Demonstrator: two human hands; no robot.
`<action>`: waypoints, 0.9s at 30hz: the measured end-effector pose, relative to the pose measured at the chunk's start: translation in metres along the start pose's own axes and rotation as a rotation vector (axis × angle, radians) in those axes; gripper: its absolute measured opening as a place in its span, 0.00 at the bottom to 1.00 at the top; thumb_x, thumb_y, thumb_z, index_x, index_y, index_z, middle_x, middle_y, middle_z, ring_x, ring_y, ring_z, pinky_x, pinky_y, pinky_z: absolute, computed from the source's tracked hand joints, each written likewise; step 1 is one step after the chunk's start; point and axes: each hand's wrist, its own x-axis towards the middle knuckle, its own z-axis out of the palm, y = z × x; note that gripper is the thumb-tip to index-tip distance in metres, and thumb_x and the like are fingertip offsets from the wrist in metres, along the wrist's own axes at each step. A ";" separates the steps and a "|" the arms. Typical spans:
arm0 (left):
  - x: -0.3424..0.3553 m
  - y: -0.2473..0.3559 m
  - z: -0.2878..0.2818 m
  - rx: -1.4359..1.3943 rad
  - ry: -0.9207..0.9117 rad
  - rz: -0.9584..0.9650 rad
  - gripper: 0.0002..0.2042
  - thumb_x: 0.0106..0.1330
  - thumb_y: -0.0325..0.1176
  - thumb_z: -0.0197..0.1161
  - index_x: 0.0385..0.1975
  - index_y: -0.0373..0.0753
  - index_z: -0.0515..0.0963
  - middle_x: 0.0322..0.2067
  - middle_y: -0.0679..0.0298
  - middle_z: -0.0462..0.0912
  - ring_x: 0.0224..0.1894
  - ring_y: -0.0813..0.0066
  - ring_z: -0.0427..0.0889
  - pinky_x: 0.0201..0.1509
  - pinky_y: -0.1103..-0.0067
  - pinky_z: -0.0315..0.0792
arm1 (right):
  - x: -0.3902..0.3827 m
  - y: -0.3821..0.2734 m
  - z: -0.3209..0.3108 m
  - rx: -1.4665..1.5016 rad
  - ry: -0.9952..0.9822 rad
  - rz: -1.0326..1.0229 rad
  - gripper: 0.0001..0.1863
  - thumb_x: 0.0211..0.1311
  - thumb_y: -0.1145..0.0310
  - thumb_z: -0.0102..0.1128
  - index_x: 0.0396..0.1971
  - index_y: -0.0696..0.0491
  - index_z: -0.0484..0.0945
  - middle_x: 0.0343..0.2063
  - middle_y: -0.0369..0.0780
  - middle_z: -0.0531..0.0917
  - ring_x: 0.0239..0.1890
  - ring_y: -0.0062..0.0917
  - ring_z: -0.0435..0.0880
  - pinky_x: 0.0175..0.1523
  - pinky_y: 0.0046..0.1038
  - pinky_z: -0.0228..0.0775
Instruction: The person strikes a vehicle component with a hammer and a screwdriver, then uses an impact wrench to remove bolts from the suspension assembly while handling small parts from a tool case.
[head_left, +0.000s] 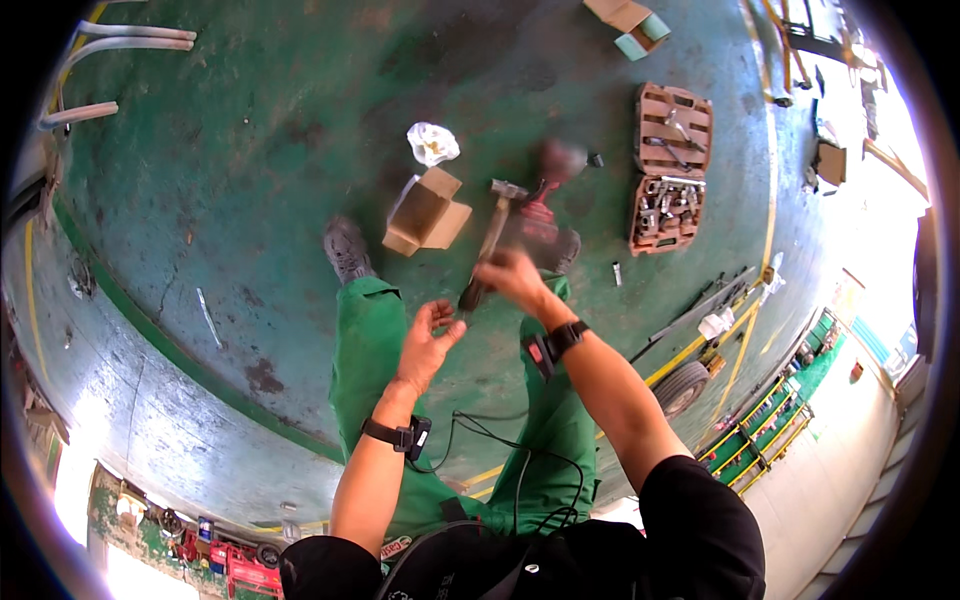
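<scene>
My left hand (430,338) is in front of my left leg, palm turned inward and fingers loosely apart, holding nothing. Smeared by motion, my right hand (512,275) is over the handle of a hammer (495,222). Whether its fingers grip the handle cannot be made out. The hammer's head points away from me. Just right of it is a red and dark power tool (540,212), partly blurred, near my right shoe (567,252). An opened cardboard box (428,212) stands between my left shoe (347,250) and the hammer.
A crumpled white plastic bag (433,144) lies beyond the box. To the right is an opened brown socket-set case (668,215), with a small metal piece (617,273) near it. Long metal bars (695,312) and a wheel (683,388) are farther right. Dark cables (490,430) hang before me.
</scene>
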 end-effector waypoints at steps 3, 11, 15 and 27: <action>-0.016 0.001 0.008 0.247 0.001 0.023 0.19 0.63 0.33 0.62 0.51 0.31 0.70 0.44 0.57 0.78 0.44 0.69 0.78 0.45 0.74 0.74 | -0.053 -0.025 0.017 0.093 -0.383 0.050 0.15 0.61 0.64 0.66 0.42 0.60 0.80 0.32 0.37 0.83 0.35 0.20 0.82 0.41 0.25 0.77; 0.004 -0.033 -0.007 -0.345 0.305 -0.366 0.10 0.62 0.26 0.55 0.42 0.36 0.72 0.23 0.65 0.74 0.22 0.77 0.73 0.25 0.80 0.68 | 0.088 0.146 -0.005 -0.510 0.474 0.245 0.33 0.49 0.54 0.71 0.46 0.63 0.72 0.41 0.50 0.83 0.47 0.42 0.83 0.52 0.36 0.76; 0.014 -0.004 0.013 -0.453 0.213 -0.234 0.07 0.64 0.26 0.57 0.42 0.37 0.72 0.24 0.67 0.74 0.25 0.79 0.73 0.29 0.82 0.68 | 0.178 0.235 -0.030 -0.524 0.579 0.398 0.37 0.47 0.54 0.71 0.48 0.66 0.67 0.41 0.58 0.82 0.50 0.48 0.81 0.54 0.39 0.74; -0.058 0.018 0.013 -0.701 0.196 -0.052 0.09 0.63 0.28 0.57 0.42 0.38 0.72 0.27 0.62 0.76 0.31 0.70 0.75 0.36 0.74 0.72 | 0.044 0.036 -0.034 0.722 -0.021 0.264 0.14 0.53 0.60 0.64 0.30 0.56 0.74 0.24 0.38 0.77 0.25 0.31 0.77 0.30 0.36 0.67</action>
